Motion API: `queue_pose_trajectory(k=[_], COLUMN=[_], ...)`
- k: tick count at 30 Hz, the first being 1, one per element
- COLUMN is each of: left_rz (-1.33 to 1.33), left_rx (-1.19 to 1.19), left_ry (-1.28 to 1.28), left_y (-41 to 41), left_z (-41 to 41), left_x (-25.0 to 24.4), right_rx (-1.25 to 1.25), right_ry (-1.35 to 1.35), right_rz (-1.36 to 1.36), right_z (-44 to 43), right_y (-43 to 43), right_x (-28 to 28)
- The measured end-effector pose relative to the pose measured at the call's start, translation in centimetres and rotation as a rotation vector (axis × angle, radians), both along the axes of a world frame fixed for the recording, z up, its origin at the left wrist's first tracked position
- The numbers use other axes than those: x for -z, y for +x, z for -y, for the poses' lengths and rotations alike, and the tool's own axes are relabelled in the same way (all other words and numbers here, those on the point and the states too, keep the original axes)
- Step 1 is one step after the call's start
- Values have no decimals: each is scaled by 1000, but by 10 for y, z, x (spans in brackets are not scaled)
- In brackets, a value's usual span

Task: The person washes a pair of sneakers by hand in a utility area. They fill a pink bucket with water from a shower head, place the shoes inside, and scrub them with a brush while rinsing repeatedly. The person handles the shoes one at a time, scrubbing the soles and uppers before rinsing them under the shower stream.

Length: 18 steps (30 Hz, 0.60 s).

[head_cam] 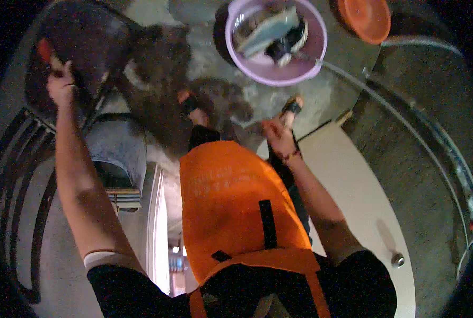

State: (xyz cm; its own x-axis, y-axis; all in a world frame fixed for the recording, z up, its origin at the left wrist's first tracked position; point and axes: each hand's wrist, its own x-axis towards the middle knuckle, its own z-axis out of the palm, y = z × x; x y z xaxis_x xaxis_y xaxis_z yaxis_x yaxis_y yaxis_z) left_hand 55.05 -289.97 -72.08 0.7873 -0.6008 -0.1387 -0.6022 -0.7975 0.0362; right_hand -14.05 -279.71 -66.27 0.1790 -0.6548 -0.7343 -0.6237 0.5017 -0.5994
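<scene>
My left hand (62,84) is stretched out over the dark seat (89,43) of what looks like a chair at the upper left. It grips a short object (47,55) with a red end and a paler part near my fingers; blur hides its exact kind. My right hand (279,139) hangs in front of my right leg, fingers loosely bent and blurred, with nothing clearly seen in it. Beyond my feet stands a lilac plastic basin (274,81). Inside lie a pale blue-green flat item (270,33) and some black and white items (286,45).
An orange basin (369,22) stands at the upper right. A hose (395,103) curves from the lilac basin along the right wall. A white door (352,190) with a round knob (398,260) is at my right. Grey cloth (119,139) hangs beside black bars (15,167) on the left.
</scene>
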Motion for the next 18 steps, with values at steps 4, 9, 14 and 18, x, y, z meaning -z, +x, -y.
queue_pose_trajectory(k=[4,9,14,18], left_rz=[148,10,-636,-768], left_rx=[-82,-162,-40,-9], left_ry=[9,-400,-853,-555], left_y=[40,-58,-239,-405], left_z=[-5,-6,-58,-114], left_x=[-4,-54,-95,-65], right_rx=[-459,-1004,-1075,-1087], right_ry=[102,506,782,889], right_rz=[-69,212,532,677], right_z=[-6,-72,-113,-115], right_y=[-20,-23,-7,-10], right_x=[20,24,-4,-7])
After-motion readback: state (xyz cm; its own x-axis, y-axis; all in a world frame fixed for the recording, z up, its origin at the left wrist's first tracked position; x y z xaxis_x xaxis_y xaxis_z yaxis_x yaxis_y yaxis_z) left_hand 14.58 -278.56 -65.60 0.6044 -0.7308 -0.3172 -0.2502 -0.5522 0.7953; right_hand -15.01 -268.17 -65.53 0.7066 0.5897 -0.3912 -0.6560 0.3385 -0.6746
